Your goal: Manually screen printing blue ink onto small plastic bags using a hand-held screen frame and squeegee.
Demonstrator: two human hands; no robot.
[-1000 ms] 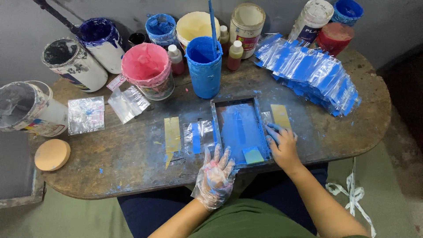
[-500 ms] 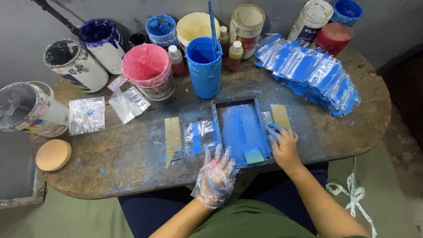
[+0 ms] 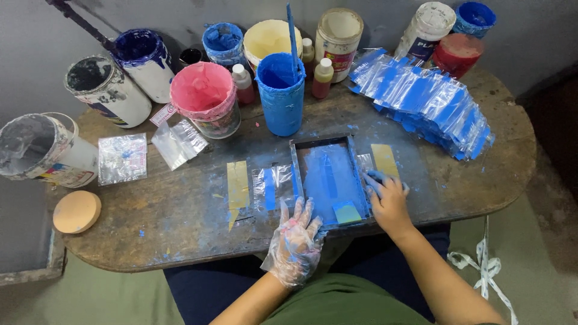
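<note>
Your left hand [image 3: 295,241], in a clear plastic glove, lies flat with fingers spread on the near edge of the small printing frame [image 3: 329,179]. Your right hand [image 3: 388,198], bare and blue-stained, presses loosely curled on the frame's right rail, gripping nothing. Both rest on a worn, paint-smeared wooden counter [image 3: 180,229]. Beyond your hands stand paint tubs, a blue cup [image 3: 280,96] among them, against a grey wall.

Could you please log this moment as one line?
left hand: gloved, on screen frame | right hand: on frame's right edge | blue pot behind
</note>
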